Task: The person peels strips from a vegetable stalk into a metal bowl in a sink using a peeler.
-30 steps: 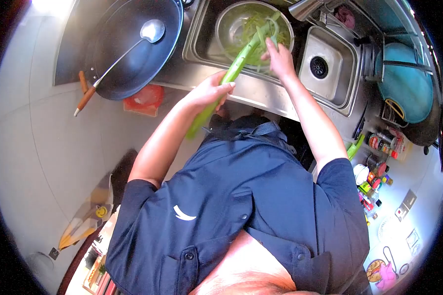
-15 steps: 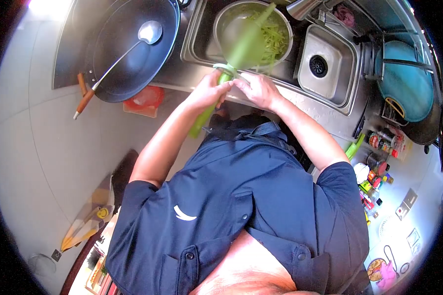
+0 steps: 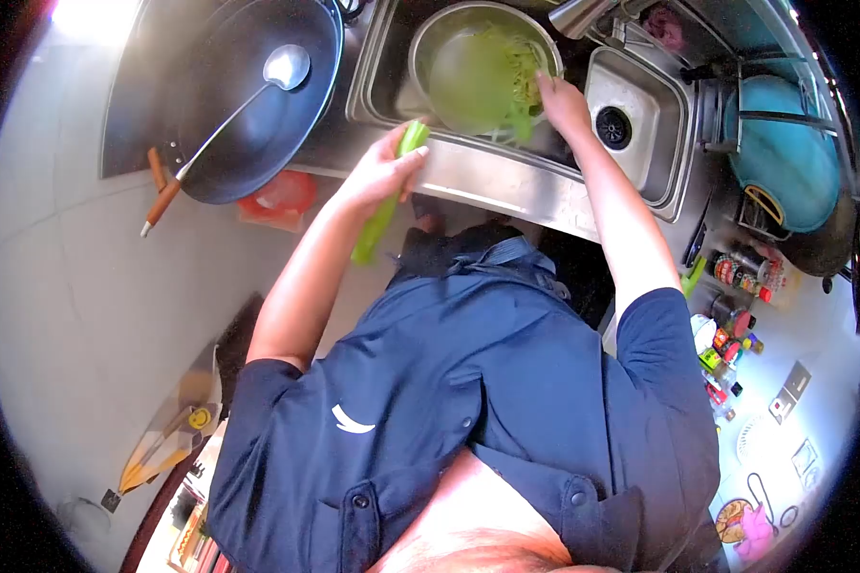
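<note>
My left hand is closed around a thick, smooth green vegetable stalk. The stalk slants, its upper end bright and its lower end hanging in front of the counter. A round metal bowl stands in the left sink basin, holding green vegetable strips. My right hand is at the bowl's right rim, fingers bent together against the strips. What it pinches is hidden. A smeared pale green shape covers the bowl's middle; I cannot tell what it is.
A large dark wok with a metal ladle in it is at the left. Beside the bowl lies a second, smaller sink basin, below the faucet. A teal round board stands in the rack at right, near several bottles.
My hands have parted: the right has moved right and forward to the bowl, the left slightly left. The long stalk that reached over the bowl now shows only as a shorter length in my left hand.
</note>
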A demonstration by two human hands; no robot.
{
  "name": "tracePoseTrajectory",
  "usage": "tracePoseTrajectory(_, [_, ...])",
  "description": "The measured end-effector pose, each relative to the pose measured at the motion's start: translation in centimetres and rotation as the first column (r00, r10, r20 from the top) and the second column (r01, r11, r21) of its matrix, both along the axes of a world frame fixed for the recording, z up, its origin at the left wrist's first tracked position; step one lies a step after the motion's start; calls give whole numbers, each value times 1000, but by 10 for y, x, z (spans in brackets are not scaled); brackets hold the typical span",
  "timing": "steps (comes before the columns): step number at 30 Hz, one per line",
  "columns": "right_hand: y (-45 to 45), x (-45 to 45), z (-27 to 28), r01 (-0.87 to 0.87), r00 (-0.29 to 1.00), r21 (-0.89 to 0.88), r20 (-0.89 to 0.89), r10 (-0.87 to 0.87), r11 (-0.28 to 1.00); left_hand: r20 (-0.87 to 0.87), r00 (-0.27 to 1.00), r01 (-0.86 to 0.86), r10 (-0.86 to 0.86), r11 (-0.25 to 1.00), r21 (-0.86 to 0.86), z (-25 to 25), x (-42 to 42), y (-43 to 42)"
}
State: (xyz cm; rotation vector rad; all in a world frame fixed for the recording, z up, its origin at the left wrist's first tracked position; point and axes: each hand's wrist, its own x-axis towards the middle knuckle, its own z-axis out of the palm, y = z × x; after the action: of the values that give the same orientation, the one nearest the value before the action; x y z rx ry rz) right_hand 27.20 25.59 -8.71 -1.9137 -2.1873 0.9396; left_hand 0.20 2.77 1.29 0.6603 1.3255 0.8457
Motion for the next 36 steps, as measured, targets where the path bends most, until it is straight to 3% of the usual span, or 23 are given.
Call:
tracePoseTrajectory(1, [-2,3,1,0,1000,1,5,0,1000,1,1000,-17,17,1000,-17,-1,0,-1])
tracePoseTrajectory(5, [-35,8,14,120,948,-239,-259,-183,963,-7,999,-44,44,999,-21,-2,4,4])
tracePoseTrajectory(9, [-106,-23,37,-7,768,-502,-557,-318,865,19,1000,-18,16,992,127,-6,20,45])
tracePoseTrajectory(11, [-134,-33,29,-79,619,-479,-711,-334,874,396,900,-195,185,981,-15,-12,24,62])
tracePoseTrajectory(13, [-152,-43,50,-108,522,-521,-755,-398,847,412,894,-190,177,982,-10,-16,28,69])
tracePoseTrajectory(16, [-162,-48,68,-169,493,-477,-799,-345,862,503,846,-213,177,977,15,-22,35,76])
tracePoseTrajectory(25, [-157,-43,59,-84,441,-472,-807,-392,877,615,741,-316,268,948,-32,-21,53,79])
tracePoseTrajectory(28, [-151,-43,56,-57,430,-453,-815,-388,890,556,783,-286,277,956,-74,-33,61,65])
tracePoseTrajectory(29, [-150,-43,55,-18,411,-455,-815,-408,891,519,822,-291,234,956,29,-45,65,58])
tracePoseTrajectory(31, [-145,-45,64,-14,469,-386,-817,-335,922,441,862,-308,252,950,58,-47,66,53])
tracePoseTrajectory(33, [-136,-39,77,-12,694,-445,-648,-313,895,378,894,-289,242,955,72,-45,60,54])
tracePoseTrajectory(34, [-129,-33,72,-23,792,-308,-586,-170,951,315,921,-269,230,959,87,-42,57,54])
tracePoseTrajectory(35, [-120,-31,69,-27,793,-307,-585,-166,951,316,920,-273,234,958,87,-38,53,54])
tracePoseTrajectory(36, [-112,-29,66,-57,866,0,-497,50,998,253,942,-236,222,971,28,-28,51,54])
